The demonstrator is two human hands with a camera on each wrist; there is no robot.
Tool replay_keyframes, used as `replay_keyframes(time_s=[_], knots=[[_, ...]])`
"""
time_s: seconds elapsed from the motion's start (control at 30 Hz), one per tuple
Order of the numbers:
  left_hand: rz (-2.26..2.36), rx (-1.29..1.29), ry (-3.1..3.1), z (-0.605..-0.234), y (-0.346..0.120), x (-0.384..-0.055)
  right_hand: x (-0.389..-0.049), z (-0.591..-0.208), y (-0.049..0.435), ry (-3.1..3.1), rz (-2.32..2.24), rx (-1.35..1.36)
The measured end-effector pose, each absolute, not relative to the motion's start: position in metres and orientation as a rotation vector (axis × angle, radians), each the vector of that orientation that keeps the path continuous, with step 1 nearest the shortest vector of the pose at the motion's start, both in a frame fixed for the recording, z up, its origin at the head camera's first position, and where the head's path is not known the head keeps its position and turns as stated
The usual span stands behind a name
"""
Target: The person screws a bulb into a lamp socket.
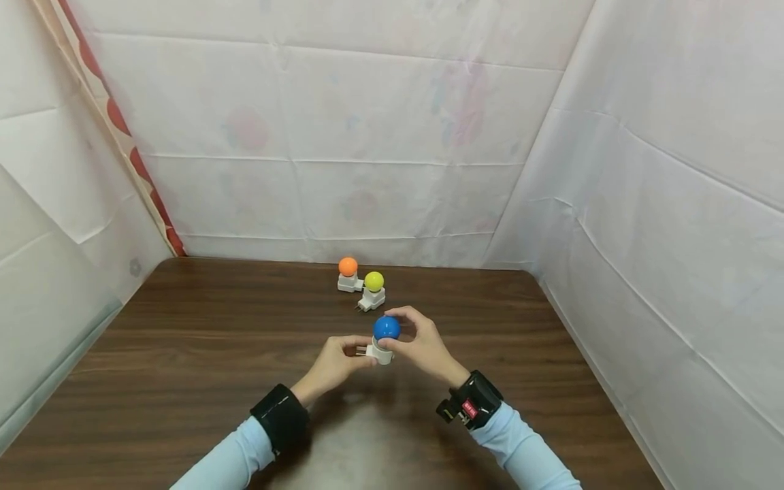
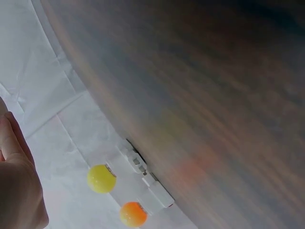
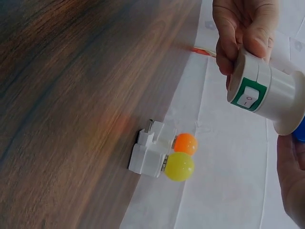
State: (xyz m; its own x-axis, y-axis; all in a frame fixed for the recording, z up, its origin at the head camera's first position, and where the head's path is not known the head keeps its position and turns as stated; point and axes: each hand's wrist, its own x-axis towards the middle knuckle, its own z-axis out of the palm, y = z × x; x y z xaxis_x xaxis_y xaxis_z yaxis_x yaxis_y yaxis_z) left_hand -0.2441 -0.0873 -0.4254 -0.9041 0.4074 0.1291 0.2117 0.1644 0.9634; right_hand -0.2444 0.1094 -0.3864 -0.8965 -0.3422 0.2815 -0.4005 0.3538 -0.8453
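In the head view a blue round light bulb (image 1: 386, 328) sits in a white plug-in lamp socket (image 1: 382, 355), raised above the table. My left hand (image 1: 335, 361) pinches the socket from the left, near its plug pins. Thumb and fingers of my right hand (image 1: 422, 346) grip the blue bulb from the right. The right wrist view shows a rocker switch (image 3: 249, 95) with a green surround on the socket's side. Only a sliver of the blue bulb appears there, at the right edge. My left hand (image 2: 19, 176) shows partly in the left wrist view, its held socket out of frame.
Behind the hands, an orange bulb (image 1: 348, 266) and a yellow bulb (image 1: 374, 281) stand upright in white plug-in sockets, close together on the brown wood-grain table (image 1: 202, 327). White sheeting (image 1: 380, 136) hangs behind the table and along both sides.
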Motion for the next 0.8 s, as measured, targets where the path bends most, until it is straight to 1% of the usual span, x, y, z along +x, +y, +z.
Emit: replay_keyframes(time_s=[0.1,0.27,0.43,0.53,0.67,0.8], knots=[[1.847,0.616,2.253,-0.425,-0.087,-0.244,-0.253,-0.398,0.112,-2.537,1.608,0.693],[1.862,0.617,2.243,-0.425,-0.087,-0.245,-0.255,-0.400,0.115,-2.517,1.653,0.757],[1.854,0.601,2.250,-0.427,-0.085,-0.244,-0.250,-0.391,0.120,-2.431,1.792,1.001],[1.855,0.591,2.252,-0.438,-0.084,-0.249,-0.250,-0.388,0.123,-2.382,1.855,1.118],[1.858,0.603,2.261,-0.452,-0.084,-0.257,-0.254,-0.393,0.123,-2.379,1.913,1.154],[1.851,0.633,2.269,-0.452,-0.083,-0.257,-0.254,-0.392,0.124,-2.407,1.910,1.125]])
